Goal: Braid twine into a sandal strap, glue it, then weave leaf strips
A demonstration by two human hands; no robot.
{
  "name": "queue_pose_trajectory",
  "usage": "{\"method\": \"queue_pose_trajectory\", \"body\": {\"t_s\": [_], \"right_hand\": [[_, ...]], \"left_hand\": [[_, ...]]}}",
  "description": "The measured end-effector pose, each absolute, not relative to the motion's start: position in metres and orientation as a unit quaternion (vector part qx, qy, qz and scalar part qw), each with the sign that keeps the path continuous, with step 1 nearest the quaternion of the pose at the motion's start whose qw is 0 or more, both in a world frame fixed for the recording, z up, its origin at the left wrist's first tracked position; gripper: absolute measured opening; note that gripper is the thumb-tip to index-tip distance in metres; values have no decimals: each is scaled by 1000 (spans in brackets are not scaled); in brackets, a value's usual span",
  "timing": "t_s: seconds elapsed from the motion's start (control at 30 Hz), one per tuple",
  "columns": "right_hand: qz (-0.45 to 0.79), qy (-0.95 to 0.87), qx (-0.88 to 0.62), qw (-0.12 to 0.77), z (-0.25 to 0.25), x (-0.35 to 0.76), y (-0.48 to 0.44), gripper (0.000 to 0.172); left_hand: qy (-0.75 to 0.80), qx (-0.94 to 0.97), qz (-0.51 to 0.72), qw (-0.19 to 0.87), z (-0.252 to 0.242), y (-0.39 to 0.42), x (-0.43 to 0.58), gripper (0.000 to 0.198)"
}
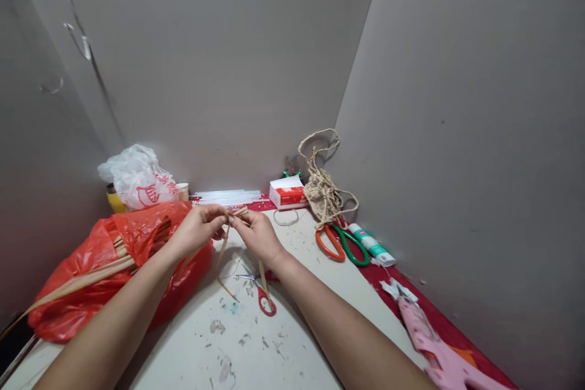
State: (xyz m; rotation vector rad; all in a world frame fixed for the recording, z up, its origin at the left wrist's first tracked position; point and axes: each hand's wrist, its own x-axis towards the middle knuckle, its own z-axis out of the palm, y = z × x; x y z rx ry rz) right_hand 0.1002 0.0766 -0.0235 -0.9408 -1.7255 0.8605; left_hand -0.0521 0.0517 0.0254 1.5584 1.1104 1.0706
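Observation:
My left hand (201,228) and my right hand (258,236) meet above the white board, both pinching a pale straw-coloured strip (222,253). Its ends hang down below my fingers, and a short piece sticks out above my right hand. The spot between the fingertips is too small to make out. Under my right hand, small scissors with red handles (267,303) lie open on the board. Left of my left hand, a red plastic bag (103,237) holds more strips (86,277).
Behind my hands are a white plastic bag (139,177), clear sticks (231,197) and a red-white box (289,194). Rope (322,195), large scissors (329,244), a white-green tube (371,245) and a pink glue gun (423,332) line the right side. Grey panels enclose the board (183,347).

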Motion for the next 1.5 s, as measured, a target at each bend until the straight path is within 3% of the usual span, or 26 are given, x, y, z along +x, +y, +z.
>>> {"method": "queue_pose_trajectory", "body": {"t_s": [0.33,0.73,0.93,1.33,1.5], "right_hand": [[265,-794,-396,377,-11,108,71,25],[276,-814,-399,320,1,116,70,28],[296,-820,-382,306,3,119,71,36],[313,-837,-339,294,7,121,74,36],[273,-848,-360,276,4,121,73,36]], "left_hand": [[464,639,464,402,24,54,-52,20],[437,644,518,355,15,53,-42,9],[411,645,523,377,12,52,-40,13],[404,559,534,488,12,54,-37,16],[416,574,534,460,13,55,-38,17]]}}
